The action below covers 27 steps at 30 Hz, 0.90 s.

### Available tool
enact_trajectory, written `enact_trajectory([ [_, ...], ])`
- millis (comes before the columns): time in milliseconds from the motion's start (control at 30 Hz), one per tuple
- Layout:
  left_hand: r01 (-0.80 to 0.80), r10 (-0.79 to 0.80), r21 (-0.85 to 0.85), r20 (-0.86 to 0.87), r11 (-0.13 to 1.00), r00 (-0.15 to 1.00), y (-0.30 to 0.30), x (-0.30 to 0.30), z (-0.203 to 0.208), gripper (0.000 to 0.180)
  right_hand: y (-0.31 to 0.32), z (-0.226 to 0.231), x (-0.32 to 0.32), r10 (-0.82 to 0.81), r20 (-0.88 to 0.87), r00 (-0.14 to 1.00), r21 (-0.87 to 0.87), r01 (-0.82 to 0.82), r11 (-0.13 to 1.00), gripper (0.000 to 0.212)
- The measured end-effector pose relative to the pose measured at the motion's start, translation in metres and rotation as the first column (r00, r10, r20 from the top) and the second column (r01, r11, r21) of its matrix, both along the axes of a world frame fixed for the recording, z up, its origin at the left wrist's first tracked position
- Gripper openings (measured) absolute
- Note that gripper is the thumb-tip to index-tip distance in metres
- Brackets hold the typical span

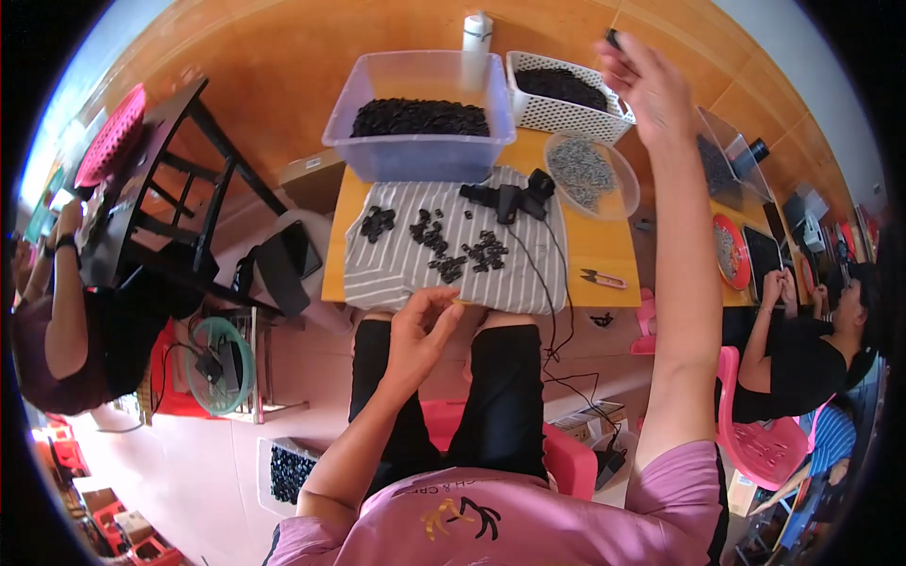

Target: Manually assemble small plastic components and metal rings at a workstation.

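Observation:
My right hand (651, 90) is raised high at the right, above the white basket. Its fingertips are closed on a small black piece (613, 40), too small to name more exactly. My left hand (422, 330) is over my lap at the table's front edge, thumb and forefinger drawn together; what they hold, if anything, I cannot make out. Just beyond it, several loose piles of small black parts (486, 250) lie on a grey striped cloth (377, 274). A black corded device (510, 200) rests at the cloth's far right.
A translucent bin (415, 158) and a white perforated basket (557, 118), both with black pieces, stand at the back. Beside them is a round tray of small grey parts (580, 173). Thread snips (604, 279) lie at the right. Cables (543, 283) hang off the front. Co-workers sit on both sides.

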<state>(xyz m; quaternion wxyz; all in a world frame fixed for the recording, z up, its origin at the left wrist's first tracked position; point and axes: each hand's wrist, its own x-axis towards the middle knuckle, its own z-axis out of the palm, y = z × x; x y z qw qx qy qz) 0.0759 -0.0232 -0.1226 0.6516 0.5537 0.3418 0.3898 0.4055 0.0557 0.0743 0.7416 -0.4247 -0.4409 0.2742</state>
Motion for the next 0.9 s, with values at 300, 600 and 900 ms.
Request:
enact_trajectory([
  [300,0.537,-0.534,0.092,-0.058,0.838,0.843,0.015,0.060,0.007,0.022,-0.095,-0.059,0.108,-0.353,-0.164,0.921,-0.032,0.353,0.935,0.014],
  [600,0.940,-0.953,0.161,0.012,0.302,0.304,0.033,0.136,0.006,0.027,-0.083,-0.104,0.128,-0.285,-0.195,0.938,-0.136,0.262,0.955,0.020],
  [900,0.993,-0.985,0.110,0.171,0.031,0.012,0.004,0.147,-0.055,0.032,-0.027,-0.146,0.169,0.125,-0.637,0.761,0.044,-0.126,0.991,0.016],
])
